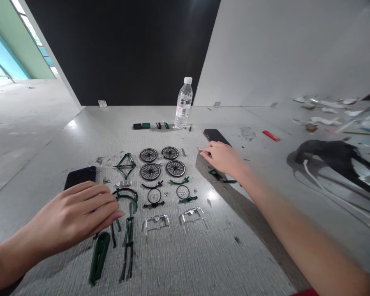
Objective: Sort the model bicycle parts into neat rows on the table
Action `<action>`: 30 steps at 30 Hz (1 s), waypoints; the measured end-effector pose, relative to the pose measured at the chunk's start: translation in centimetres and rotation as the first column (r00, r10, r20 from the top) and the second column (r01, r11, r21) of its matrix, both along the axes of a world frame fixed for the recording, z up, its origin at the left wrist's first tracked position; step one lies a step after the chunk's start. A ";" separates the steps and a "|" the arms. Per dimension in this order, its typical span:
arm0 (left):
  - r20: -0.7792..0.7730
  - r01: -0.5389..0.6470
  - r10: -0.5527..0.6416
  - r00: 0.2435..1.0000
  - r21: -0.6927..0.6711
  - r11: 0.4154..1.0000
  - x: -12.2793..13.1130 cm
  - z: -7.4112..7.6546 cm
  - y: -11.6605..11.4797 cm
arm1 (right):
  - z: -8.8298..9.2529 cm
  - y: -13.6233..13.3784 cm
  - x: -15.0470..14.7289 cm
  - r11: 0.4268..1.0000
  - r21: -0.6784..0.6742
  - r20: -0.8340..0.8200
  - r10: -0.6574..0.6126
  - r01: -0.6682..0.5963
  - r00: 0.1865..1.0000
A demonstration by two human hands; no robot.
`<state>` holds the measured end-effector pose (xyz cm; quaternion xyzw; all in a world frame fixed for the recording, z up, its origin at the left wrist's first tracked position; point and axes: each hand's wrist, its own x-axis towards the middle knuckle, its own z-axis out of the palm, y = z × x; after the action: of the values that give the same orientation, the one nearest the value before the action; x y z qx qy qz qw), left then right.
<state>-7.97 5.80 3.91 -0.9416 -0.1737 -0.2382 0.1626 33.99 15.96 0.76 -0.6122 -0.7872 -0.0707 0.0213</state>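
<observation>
My left hand (86,205) hovers at the left with its fingers stretched out and slightly bent, nothing visible in them. It partly covers a dark phone (81,176) and some small black and green parts. In my right hand (222,155), thumb and forefinger pinch a small thin silver piece (203,151), too small to name. Several toy bicycle wheels (150,171) lie in the middle of the table. Beside them are a green and black bicycle frame (126,165), a long fork part (128,242), a green slotted part (99,259) and clear wire-like stands (157,222).
A water bottle (183,105) stands upright at the back, near green and black blocks (142,126). Behind my right hand lies another phone (217,136). A red object (271,135), a black bag-like item (320,154) with a white cable, and scraps occupy the right. Dark and pale panels rise behind.
</observation>
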 end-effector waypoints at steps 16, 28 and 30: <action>0.006 -0.005 0.005 1.000 0.001 1.000 -0.2 0.0 0.0 | -0.4 0.1 0.7 0.999 0.035 0.028 -0.012 0.011 1.000; 0.014 -0.012 0.012 1.000 0.002 1.000 0.0 0.0 0.0 | -0.1 -0.2 0.5 1.000 0.009 -0.016 0.011 -0.011 1.000; 0.009 -0.010 0.010 1.000 -0.004 1.000 -0.1 0.0 -0.1 | -0.1 -0.2 0.4 1.000 0.004 -0.010 0.011 -0.011 1.000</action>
<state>-8.03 5.75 3.93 -0.9399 -0.1795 -0.2415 0.1613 34.43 15.76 0.69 -0.6081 -0.7904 -0.0691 0.0271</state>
